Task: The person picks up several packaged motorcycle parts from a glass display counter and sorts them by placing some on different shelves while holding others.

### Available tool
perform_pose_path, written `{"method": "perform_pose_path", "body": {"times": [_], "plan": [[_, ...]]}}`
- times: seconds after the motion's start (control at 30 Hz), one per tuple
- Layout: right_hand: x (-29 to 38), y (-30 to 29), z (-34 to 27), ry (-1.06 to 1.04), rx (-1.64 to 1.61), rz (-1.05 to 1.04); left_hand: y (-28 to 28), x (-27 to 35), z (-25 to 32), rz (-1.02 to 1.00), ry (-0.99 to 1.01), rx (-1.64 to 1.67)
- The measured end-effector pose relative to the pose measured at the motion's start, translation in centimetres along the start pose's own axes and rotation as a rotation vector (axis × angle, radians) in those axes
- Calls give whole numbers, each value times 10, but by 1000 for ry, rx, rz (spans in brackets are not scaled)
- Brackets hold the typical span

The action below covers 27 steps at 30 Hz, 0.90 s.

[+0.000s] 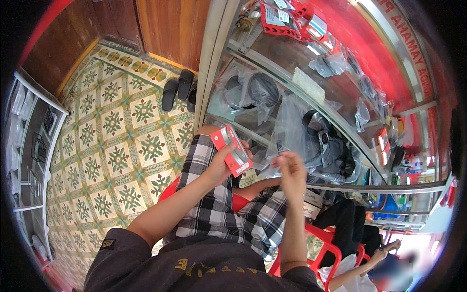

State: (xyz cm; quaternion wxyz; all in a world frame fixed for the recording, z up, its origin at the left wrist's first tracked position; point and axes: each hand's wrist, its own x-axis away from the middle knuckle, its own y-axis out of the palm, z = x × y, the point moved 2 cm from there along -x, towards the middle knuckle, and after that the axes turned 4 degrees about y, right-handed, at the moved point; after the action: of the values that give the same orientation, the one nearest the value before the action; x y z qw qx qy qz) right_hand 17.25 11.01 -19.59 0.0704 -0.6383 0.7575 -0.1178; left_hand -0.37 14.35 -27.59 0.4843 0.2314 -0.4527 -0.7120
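Note:
My left hand [223, 164] holds a small red and silver cardboard box [231, 150] above my lap, thumb across its printed face. The box bears writing and a white label at its lower end. To the right, my right hand [292, 171] is raised in front of the cabinet shelves, slightly blurred, its fingers curled. Whether anything small is pinched in those fingertips is hard to make out. Behind that hand, black parts wrapped in clear plastic bags [303, 135] lie on the lower shelf.
A glass display cabinet [310, 85] with metal-edged shelves curves along my right, holding several bagged parts. Black sandals [170, 95] rest on the patterned tile floor [116, 146]. Another glass case [36, 146] stands at far left. Someone in black trousers [339, 222] sits near a red plastic chair [328, 252].

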Motion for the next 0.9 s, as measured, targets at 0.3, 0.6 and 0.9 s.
{"method": "perform_pose_path", "body": {"times": [0.3, 0.6, 0.9], "plan": [[-93, -81, -158, -591, 644, 397, 18, 7, 5, 59, -214, 171], [-174, -87, -189, -492, 927, 199, 22, 15, 6, 58, -193, 211], [-168, -122, -176, -163, 83, 253, 22, 21, 9, 108, -239, 201]]}}
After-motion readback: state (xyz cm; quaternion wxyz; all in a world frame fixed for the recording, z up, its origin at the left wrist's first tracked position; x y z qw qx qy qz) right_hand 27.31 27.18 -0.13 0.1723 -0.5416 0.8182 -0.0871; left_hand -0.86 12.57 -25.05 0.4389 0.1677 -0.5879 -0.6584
